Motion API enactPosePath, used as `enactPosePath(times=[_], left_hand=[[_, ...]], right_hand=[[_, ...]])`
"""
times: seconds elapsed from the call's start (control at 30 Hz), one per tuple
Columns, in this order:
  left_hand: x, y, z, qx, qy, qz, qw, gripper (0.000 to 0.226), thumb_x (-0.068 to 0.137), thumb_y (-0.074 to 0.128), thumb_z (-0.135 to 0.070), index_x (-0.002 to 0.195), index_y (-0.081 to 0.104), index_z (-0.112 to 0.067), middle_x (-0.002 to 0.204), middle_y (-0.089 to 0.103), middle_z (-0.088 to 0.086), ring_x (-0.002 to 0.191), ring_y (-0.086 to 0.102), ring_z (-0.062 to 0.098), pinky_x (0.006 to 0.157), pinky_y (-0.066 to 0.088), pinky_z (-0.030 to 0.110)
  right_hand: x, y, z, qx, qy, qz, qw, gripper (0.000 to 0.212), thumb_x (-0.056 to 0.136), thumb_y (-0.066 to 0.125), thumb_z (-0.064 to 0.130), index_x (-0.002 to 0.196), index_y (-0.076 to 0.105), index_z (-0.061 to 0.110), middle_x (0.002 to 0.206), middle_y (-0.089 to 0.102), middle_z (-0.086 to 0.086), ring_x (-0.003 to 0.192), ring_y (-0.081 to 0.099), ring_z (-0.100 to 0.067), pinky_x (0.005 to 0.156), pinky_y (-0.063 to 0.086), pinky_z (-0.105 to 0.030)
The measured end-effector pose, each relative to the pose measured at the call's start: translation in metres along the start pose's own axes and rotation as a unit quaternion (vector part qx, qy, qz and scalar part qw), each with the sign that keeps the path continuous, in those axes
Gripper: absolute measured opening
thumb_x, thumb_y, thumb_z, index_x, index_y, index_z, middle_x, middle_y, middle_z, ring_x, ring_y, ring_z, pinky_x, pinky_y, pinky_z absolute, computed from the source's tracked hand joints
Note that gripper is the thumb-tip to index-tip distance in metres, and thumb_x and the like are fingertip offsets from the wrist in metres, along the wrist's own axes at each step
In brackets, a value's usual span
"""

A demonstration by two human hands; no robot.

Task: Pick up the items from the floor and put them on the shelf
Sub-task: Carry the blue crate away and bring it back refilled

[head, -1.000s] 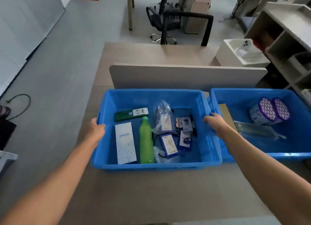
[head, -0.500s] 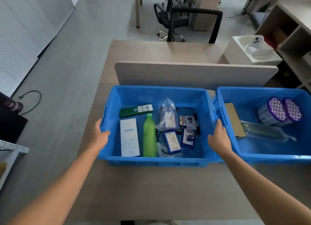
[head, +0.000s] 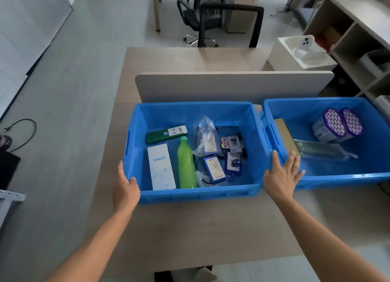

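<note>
A blue bin (head: pixel 196 194) rests on the wooden desk and holds a green bottle (head: pixel 186 165), a white Anker box (head: pixel 161 167), a green flat box (head: pixel 166 134), blue battery packs (head: pixel 214 168) and bagged small parts. My left hand (head: pixel 125 186) lies against the bin's near left corner, thumb at the rim, fingers loose. My right hand (head: pixel 281 174) hovers flat with spread fingers over the near right corner, between the two bins. Neither hand grips anything.
A second blue bin (head: pixel 346 177) stands to the right with two purple-topped canisters (head: pixel 337 125) and a flat brown box. A desk divider panel (head: pixel 232 85) rises behind both bins. A wooden shelf unit (head: pixel 358 28) is far right, an office chair (head: pixel 211 17) behind.
Both hands slid back from the bin's sides to its near corners and their fingers spread, letting go of the bin. The bin stays on the desk.
</note>
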State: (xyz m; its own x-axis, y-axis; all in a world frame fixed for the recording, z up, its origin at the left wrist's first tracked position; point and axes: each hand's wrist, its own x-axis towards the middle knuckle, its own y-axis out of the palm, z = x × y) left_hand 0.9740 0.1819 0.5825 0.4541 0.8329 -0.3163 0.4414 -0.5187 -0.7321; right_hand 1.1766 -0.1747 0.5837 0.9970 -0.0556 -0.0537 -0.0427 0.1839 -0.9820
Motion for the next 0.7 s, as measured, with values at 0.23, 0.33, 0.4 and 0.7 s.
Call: enactPosePath(times=[0.23,0.33,0.4,0.7], left_hand=[[0.007,0.006,-0.011,0.009,0.005,-0.007,1.000,0.064,0.099,0.038,-0.011,0.156,0.017,-0.029,0.139,0.056,0.014,0.087,0.058,0.037,0.074,0.045,0.041],[0.008,0.005,-0.013,0.007,0.006,0.000,1.000,0.064,0.099,0.038,-0.012,0.156,0.015,-0.031,0.136,0.058,0.014,0.084,0.057,0.034,0.074,0.048,0.041],[0.009,0.004,-0.014,0.007,0.003,0.004,1.000,0.065,0.100,0.037,-0.012,0.157,0.014,-0.032,0.130,0.060,0.015,0.079,0.055,0.032,0.071,0.046,0.039],[0.013,0.007,-0.016,-0.001,-0.008,0.001,1.000,0.066,0.099,0.037,-0.011,0.156,0.014,-0.034,0.127,0.061,0.017,0.083,0.057,0.034,0.074,0.047,0.039]], right_hand=[[0.013,-0.001,0.004,-0.020,-0.007,0.018,1.000,0.069,0.093,0.049,0.012,0.155,0.022,0.021,0.166,0.004,-0.014,0.153,0.005,-0.031,0.120,0.007,-0.059],[0.013,-0.001,0.004,-0.027,-0.008,0.018,0.999,0.069,0.094,0.048,0.013,0.156,0.020,0.021,0.166,0.004,-0.014,0.153,0.005,-0.031,0.121,0.007,-0.058],[0.013,-0.001,0.004,-0.025,-0.005,0.018,0.999,0.069,0.094,0.048,0.013,0.156,0.019,0.022,0.166,0.004,-0.014,0.153,0.005,-0.031,0.121,0.007,-0.057],[0.013,-0.001,0.008,-0.018,0.000,0.011,1.000,0.067,0.094,0.046,0.013,0.155,0.022,0.021,0.164,0.010,-0.015,0.150,0.012,-0.033,0.118,0.016,-0.057]])
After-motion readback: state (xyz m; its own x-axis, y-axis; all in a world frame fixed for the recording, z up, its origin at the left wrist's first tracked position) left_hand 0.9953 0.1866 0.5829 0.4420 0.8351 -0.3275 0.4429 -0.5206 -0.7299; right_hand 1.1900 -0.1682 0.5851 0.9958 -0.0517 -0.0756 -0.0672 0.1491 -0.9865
